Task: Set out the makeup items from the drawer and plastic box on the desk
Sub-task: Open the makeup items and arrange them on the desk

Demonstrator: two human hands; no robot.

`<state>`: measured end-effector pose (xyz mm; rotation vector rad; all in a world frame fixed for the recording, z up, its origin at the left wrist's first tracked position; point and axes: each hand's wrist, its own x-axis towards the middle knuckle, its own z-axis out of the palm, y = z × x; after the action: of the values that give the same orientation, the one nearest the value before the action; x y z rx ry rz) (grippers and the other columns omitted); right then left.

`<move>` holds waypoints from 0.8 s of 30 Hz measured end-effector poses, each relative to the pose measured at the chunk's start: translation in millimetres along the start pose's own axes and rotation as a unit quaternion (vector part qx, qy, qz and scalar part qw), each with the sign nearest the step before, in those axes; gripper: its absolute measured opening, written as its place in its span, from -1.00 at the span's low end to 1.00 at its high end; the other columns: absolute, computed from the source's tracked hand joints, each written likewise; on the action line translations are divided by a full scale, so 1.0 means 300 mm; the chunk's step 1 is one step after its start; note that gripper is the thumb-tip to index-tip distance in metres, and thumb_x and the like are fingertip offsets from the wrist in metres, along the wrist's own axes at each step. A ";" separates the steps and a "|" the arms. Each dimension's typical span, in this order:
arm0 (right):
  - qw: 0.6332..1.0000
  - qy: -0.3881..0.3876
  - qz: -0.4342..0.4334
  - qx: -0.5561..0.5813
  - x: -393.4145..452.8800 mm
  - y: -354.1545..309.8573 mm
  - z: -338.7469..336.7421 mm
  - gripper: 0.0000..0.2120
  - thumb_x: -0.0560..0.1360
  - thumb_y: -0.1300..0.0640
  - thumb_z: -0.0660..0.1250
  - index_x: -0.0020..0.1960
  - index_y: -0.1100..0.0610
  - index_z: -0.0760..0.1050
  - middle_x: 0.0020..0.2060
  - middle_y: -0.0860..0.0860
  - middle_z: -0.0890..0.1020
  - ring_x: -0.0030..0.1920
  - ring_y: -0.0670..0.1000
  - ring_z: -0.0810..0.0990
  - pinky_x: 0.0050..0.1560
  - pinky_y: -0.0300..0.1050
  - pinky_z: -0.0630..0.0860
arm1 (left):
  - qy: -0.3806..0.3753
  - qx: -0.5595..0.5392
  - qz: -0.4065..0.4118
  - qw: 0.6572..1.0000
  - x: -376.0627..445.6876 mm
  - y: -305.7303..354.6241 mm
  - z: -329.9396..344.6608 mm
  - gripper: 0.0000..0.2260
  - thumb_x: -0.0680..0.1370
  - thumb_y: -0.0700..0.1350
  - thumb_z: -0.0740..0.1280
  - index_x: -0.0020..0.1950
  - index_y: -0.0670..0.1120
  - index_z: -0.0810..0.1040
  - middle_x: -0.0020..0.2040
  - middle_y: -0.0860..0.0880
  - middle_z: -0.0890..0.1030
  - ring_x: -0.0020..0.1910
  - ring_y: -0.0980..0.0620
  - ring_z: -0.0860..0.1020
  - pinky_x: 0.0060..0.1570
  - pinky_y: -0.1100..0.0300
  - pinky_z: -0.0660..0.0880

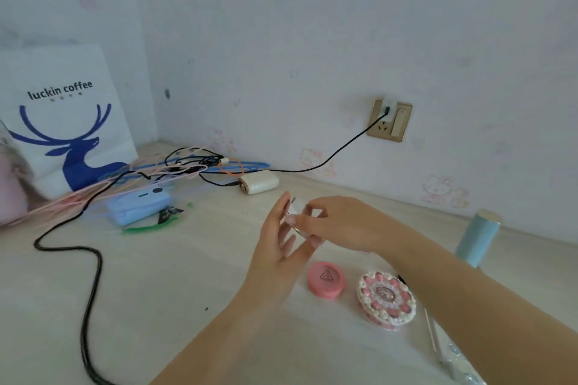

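Observation:
Above the middle of the pale desk point(187, 275), both my hands meet on a small white item point(295, 208). My right hand point(341, 223) pinches it between thumb and fingers. My left hand point(278, 241) lies against its left side with straight fingers. Most of the item is hidden by the fingers. Below the hands a round pink compact point(327, 280) lies flat on the desk. Right of it sits a round decorated case point(386, 300) with pink and white beads on its lid. A light blue tube point(477, 237) stands upright at the right.
A white coffee bag point(62, 122) leans at the back left. Tangled cables point(187, 167), a blue device point(139, 205), a white charger case point(258, 184) and a thick black cord point(90, 291) lie on the left. A wall socket point(389, 120) is behind. A silver object point(450, 350) shows under my right forearm.

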<state>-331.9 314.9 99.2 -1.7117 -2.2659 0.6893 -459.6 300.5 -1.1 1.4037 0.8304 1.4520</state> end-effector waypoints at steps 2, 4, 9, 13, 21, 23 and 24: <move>1.000 -0.016 -0.002 0.002 -0.036 -0.013 -0.005 -0.39 0.35 -0.49 0.09 -0.09 0.00 0.58 -0.12 -0.04 0.68 -0.05 -0.04 0.62 0.10 -0.09 0.49 | -0.001 -0.059 -0.019 0.998 -0.022 0.033 0.011 -0.42 0.43 0.07 0.47 0.32 0.35 0.26 0.44 0.06 0.38 0.31 0.19 0.47 0.33 0.11 0.42; 1.000 -0.015 0.000 0.007 -0.082 -0.015 -0.018 -0.31 0.37 -0.48 0.06 0.06 0.06 0.57 0.05 0.05 0.64 0.07 0.06 0.61 0.22 0.03 0.46 | -0.011 -0.150 -0.055 0.987 -0.038 0.057 0.021 -0.41 0.45 0.12 0.42 0.41 0.29 0.24 0.39 0.05 0.44 0.25 0.11 0.54 0.31 -0.03 0.44; 0.999 0.027 -0.032 -0.031 -0.175 0.006 -0.029 -0.39 0.43 -0.35 0.17 0.41 -0.13 0.30 0.36 -0.13 0.37 0.32 -0.09 0.40 0.31 -0.13 0.31 | 0.039 -0.356 -0.178 0.917 -0.054 0.121 0.065 -0.55 0.46 0.13 0.25 0.32 0.03 0.45 0.05 -0.11 0.56 0.05 -0.12 0.58 0.13 -0.16 0.52; 0.993 0.069 -0.087 -0.028 -0.217 0.017 -0.019 -0.53 0.49 -0.16 0.27 0.38 -0.11 0.35 0.34 -0.18 0.40 0.32 -0.18 0.36 0.32 -0.23 0.28 | 0.013 -0.364 -0.246 0.898 -0.064 0.140 0.095 -0.51 0.57 0.23 0.09 0.24 -0.11 0.51 0.13 -0.14 0.57 -0.05 -0.12 0.61 -0.15 -0.02 0.62; 0.987 0.130 -0.095 -0.004 -0.250 0.016 0.004 -0.51 0.50 -0.13 0.25 0.41 -0.13 0.29 0.19 -0.15 0.47 0.18 -0.15 0.45 0.18 -0.25 0.35 | -0.060 -0.386 -0.226 0.892 -0.107 0.153 0.155 -0.56 0.56 0.25 0.09 -0.01 -0.01 0.62 0.05 -0.01 0.65 -0.04 0.00 0.64 -0.08 0.04 0.57; 0.984 0.146 -0.097 -0.030 -0.249 0.023 0.016 -0.49 0.48 -0.15 0.24 0.41 -0.13 0.27 0.20 -0.16 0.44 0.21 -0.12 0.40 0.20 -0.22 0.32 | -0.060 -0.392 -0.227 0.889 -0.113 0.142 0.176 -0.54 0.56 0.25 0.06 0.09 0.01 0.62 0.14 0.04 0.64 0.11 0.01 0.59 0.07 0.00 0.54; 0.983 0.150 -0.095 -0.038 -0.248 0.026 0.023 -0.48 0.48 -0.17 0.23 0.41 -0.13 0.27 0.20 -0.16 0.43 0.22 -0.10 0.39 0.21 -0.21 0.31 | -0.060 -0.395 -0.227 0.888 -0.114 0.134 0.182 -0.52 0.57 0.26 0.03 0.16 0.03 0.60 0.20 0.06 0.62 0.19 0.02 0.56 0.12 -0.02 0.51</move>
<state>-306.3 244.3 97.1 -1.4867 -2.2245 0.2839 -414.7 247.9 30.4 0.6101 0.3627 1.1161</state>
